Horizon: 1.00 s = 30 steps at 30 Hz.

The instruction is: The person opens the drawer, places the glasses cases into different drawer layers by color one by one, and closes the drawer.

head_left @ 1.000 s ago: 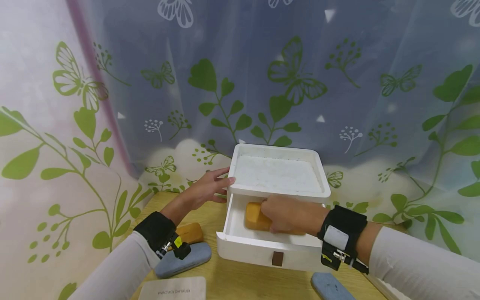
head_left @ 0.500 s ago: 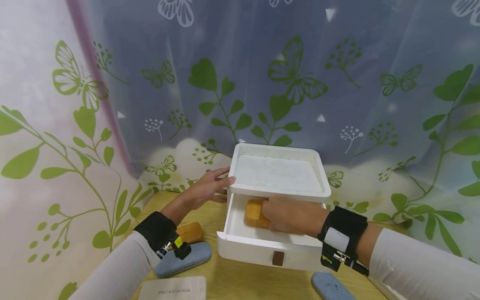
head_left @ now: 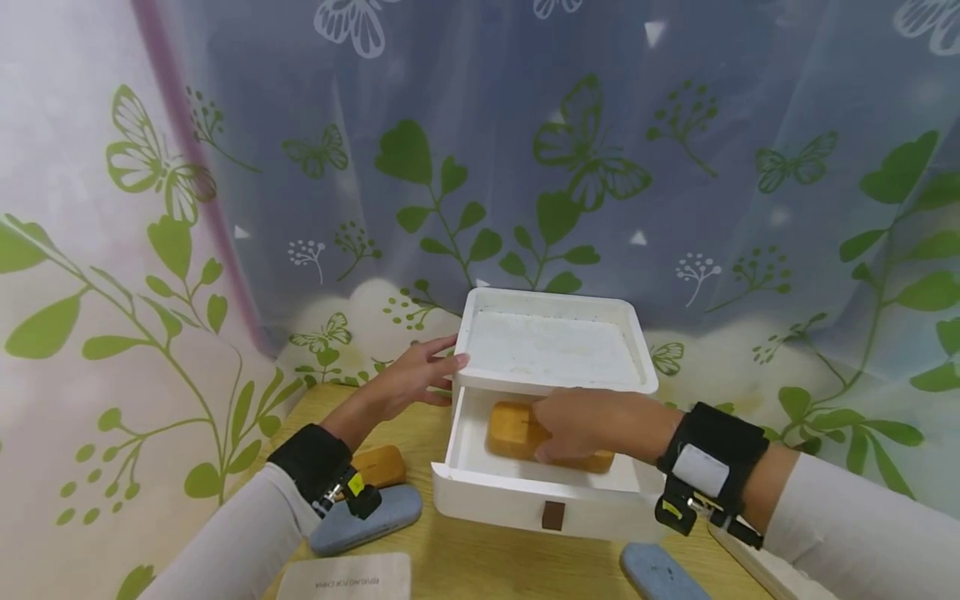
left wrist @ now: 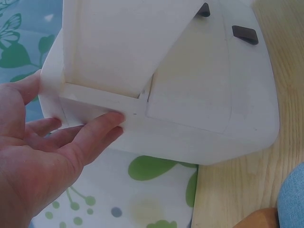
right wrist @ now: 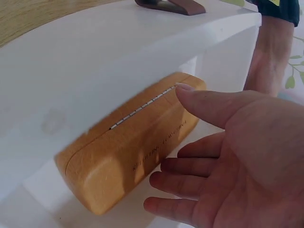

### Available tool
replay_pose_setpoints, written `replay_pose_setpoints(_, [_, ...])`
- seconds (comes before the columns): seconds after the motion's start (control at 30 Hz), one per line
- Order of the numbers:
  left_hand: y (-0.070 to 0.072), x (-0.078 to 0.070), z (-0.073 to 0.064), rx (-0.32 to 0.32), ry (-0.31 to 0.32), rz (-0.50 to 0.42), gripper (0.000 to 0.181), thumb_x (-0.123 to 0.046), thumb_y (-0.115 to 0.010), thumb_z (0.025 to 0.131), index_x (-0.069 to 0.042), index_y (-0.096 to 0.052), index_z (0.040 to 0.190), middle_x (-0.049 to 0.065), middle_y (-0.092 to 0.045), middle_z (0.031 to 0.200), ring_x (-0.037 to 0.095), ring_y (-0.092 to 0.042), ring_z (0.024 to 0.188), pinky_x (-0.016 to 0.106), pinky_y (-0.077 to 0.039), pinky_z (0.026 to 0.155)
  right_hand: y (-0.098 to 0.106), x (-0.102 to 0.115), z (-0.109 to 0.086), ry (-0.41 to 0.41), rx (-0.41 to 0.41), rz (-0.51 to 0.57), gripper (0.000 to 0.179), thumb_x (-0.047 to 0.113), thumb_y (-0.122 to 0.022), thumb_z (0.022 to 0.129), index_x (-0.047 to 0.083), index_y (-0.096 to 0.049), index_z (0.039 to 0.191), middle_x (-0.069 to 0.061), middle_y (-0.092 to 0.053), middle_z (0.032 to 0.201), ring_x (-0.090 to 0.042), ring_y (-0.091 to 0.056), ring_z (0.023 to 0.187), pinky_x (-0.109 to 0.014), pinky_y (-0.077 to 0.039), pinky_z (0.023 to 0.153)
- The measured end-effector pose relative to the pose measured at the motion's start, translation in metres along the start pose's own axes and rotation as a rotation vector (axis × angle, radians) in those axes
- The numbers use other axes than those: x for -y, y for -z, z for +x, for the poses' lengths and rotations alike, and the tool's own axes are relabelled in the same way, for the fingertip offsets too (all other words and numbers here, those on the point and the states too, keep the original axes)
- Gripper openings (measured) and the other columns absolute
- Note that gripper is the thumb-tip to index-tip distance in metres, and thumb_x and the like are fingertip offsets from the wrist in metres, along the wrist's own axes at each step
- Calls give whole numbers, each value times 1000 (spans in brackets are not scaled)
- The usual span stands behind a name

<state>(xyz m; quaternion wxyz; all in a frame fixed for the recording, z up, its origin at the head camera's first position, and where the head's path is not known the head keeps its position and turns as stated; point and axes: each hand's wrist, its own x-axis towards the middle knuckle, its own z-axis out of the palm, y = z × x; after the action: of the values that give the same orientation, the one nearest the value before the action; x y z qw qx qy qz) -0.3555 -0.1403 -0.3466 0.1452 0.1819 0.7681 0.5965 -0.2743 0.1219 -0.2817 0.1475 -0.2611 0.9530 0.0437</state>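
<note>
A tan glasses case (head_left: 512, 433) with a metal hinge and printed lettering lies in the pulled-out drawer (head_left: 487, 502) of a white desktop cabinet (head_left: 557, 346). Over its right part is my right hand (head_left: 581, 421), fingers spread and not wrapped round it. In the right wrist view, the thumb tip of the right hand (right wrist: 242, 147) is right at the hinge side of the case (right wrist: 142, 142), and the other fingers point toward its printed face. My left hand (head_left: 412, 379) rests on the cabinet's left side, its fingertips against the white wall in the left wrist view.
Left of the cabinet lie another tan case (head_left: 382, 465), a blue case (head_left: 375, 521) and a pale lettered case (head_left: 348, 577). A second blue case (head_left: 663, 573) lies in front on the wooden table (head_left: 495, 567). A patterned curtain (head_left: 480, 167) hangs behind.
My right hand has loosened from round the tan glasses case and shifted slightly right, so more of the case shows in the drawer. The left hand has stayed in place.
</note>
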Motion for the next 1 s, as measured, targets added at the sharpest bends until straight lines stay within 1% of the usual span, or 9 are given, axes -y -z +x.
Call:
replay_pose_setpoints(0.27, [0, 0, -1, 2, -8, 3, 71, -40, -56, 108, -23, -21, 167, 22, -50, 157, 45, -60, 133, 55, -56, 103, 12, -12, -11, 36, 0, 28, 23, 34, -73, 98, 14, -64, 92, 3, -48, 69, -15, -50, 64, -31, -39, 65])
replay_pose_setpoints(0.37, [-1, 0, -1, 4, -11, -2, 71, -39, -56, 108, -22, -21, 167, 23, -49, 157, 47, -59, 134, 56, -55, 103, 15, -17, -15, 43, -16, 46, 22, 36, -73, 97, 14, -67, 95, 4, -51, 70, -14, -51, 64, -31, -41, 64])
replay_pose_setpoints(0.43, [-1, -1, -1, 2, -9, -4, 71, -39, -56, 108, -22, -21, 167, 23, -49, 157, 47, -58, 134, 56, -55, 103, 17, -22, -17, 56, -28, 40, 23, 37, -73, 97, 14, -69, 100, 5, -56, 74, -13, -53, 69, -30, -43, 67])
replay_pose_setpoints(0.53, [-1, -1, -1, -2, -3, -2, 71, -39, -56, 108, -22, -21, 167, 23, -49, 157, 47, -58, 134, 55, -56, 102, 23, -29, -22, 71, -44, 43, 24, 37, -71, 98, 13, -71, 99, 5, -54, 75, -13, -51, 70, -30, -42, 67])
replay_pose_setpoints(0.6, [-1, -1, -1, -2, -2, -1, 70, -39, -55, 108, -22, -21, 167, 24, -49, 157, 47, -58, 134, 55, -56, 102, 28, -34, -25, 86, -63, 32, 26, 38, -70, 99, 12, -72, 102, 4, -60, 81, -12, -55, 75, -31, -46, 70])
replay_pose_setpoints(0.67, [-1, -1, -1, 2, -6, 2, 71, -39, -55, 108, -21, -21, 167, 24, -48, 157, 47, -58, 134, 54, -57, 102, 32, -39, -27, 97, -87, 31, 30, 37, -69, 99, 8, -73, 107, 1, -66, 88, -16, -61, 82, -34, -53, 75])
replay_pose_setpoints(0.77, [-1, -1, -1, 1, -8, 2, 70, -38, -55, 108, -21, -21, 167, 24, -49, 157, 47, -59, 134, 54, -57, 101, 36, -47, -31, 119, -146, 24, 39, 35, -69, 99, 4, -73, 121, -7, -76, 109, -24, -70, 101, -43, -58, 92])
replay_pose_setpoints(0.9, [-1, -2, -2, 3, -9, -3, 70, -37, -55, 109, -22, -20, 167, 24, -49, 157, 48, -58, 134, 54, -57, 101, 37, -60, -34, 134, -233, 41, 36, 30, -69, 100, 1, -73, 121, -10, -78, 109, -27, -72, 101, -44, -60, 91])
replay_pose_setpoints(1.0, [-1, -1, -2, 9, -12, -4, 71, -37, -54, 109, -21, -19, 168, 24, -48, 158, 48, -58, 135, 54, -56, 102, 36, -71, -38, 102, -288, 51, 36, 29, -69, 100, 0, -73, 121, -12, -78, 111, -29, -73, 101, -45, -60, 90])
